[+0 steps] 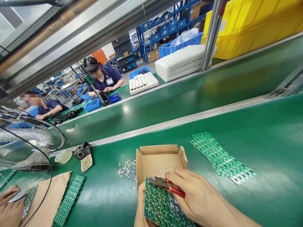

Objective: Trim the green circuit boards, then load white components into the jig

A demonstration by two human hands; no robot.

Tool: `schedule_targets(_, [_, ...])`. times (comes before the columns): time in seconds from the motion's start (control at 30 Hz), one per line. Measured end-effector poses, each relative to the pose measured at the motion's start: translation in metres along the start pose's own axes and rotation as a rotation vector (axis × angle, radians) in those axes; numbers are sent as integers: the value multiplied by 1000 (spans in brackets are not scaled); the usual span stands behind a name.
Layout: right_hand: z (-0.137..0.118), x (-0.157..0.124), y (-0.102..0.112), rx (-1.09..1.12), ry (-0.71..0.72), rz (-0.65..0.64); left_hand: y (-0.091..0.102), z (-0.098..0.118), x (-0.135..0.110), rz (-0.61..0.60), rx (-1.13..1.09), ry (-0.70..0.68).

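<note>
My right hand (pixel 191 190) is closed round the red handles of a pair of side cutters (pixel 163 183). The cutter jaws lie at the top left corner of a green circuit board panel (pixel 155 201). My left hand (pixel 140 205) grips that panel along its left edge; most of its fingers are hidden beneath. The panel is tilted above the near side of an open cardboard box (pixel 153 164), which has small clipped bits on its floor. Small white-grey parts (pixel 126 168) lie in a loose pile left of the box.
More circuit board panels (pixel 220 154) lie at the right, another panel (pixel 69 200) at the left. A co-worker's hands (pixel 11 201) work at the far left over brown cardboard (pixel 52 195). A soldering sponge stand (pixel 85 154) sits behind. A metal-edged ledge (pixel 165 126) crosses the bench.
</note>
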State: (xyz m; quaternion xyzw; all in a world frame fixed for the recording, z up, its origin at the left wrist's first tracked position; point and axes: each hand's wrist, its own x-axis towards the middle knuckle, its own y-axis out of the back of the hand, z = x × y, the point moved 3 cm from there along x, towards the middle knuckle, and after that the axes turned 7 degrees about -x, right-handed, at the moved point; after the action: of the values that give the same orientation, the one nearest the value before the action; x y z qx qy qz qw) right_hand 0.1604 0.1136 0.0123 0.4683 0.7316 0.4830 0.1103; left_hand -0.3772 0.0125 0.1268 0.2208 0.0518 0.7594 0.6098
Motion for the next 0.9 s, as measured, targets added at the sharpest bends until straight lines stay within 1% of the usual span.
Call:
schedule_targets(0.1, [0,0,1,-9,-4,-11,-11,8,16,-83,-81,45])
schedule_targets(0.17, [-1,1,1,-19,0,6,-27,16,17,-148,-143,111])
schedule_targets(0.3, [-3,1,2,-24,16,64,-69,36,7,-256,-222,260])
schedule_targets(0.37, [-3,1,3,-16,17,76,-90,49,8,-311,-245,328])
schedule_targets(0.5, [-3,1,2,-1,12,80,-125,80,29,-461,-295,416])
schedule_targets(0.57, [-3,1,2,-5,19,86,-144,96,40,-486,-323,416])
schedule_targets(0.6, [-3,1,2,-8,21,88,-157,103,42,-488,-338,418])
schedule_targets(0.63, [-3,1,2,-9,23,86,-174,109,40,-485,-351,422])
schedule_targets(0.67, [-3,1,1,-11,22,78,-195,112,35,-480,-362,428])
schedule_targets(0.73, [-2,0,1,-18,13,53,-247,110,16,-458,-378,447])
schedule_targets(0.8, [-1,0,2,-17,2,28,-302,98,-11,-437,-387,474])
schedule_targets(0.83, [-1,1,4,-13,-3,25,-327,90,-25,-428,-393,480])
schedule_targets(0.87, [0,1,5,-10,-3,31,-348,82,-36,-414,-398,484])
schedule_targets(0.9, [0,1,7,-8,1,40,-364,75,-45,-398,-403,484])
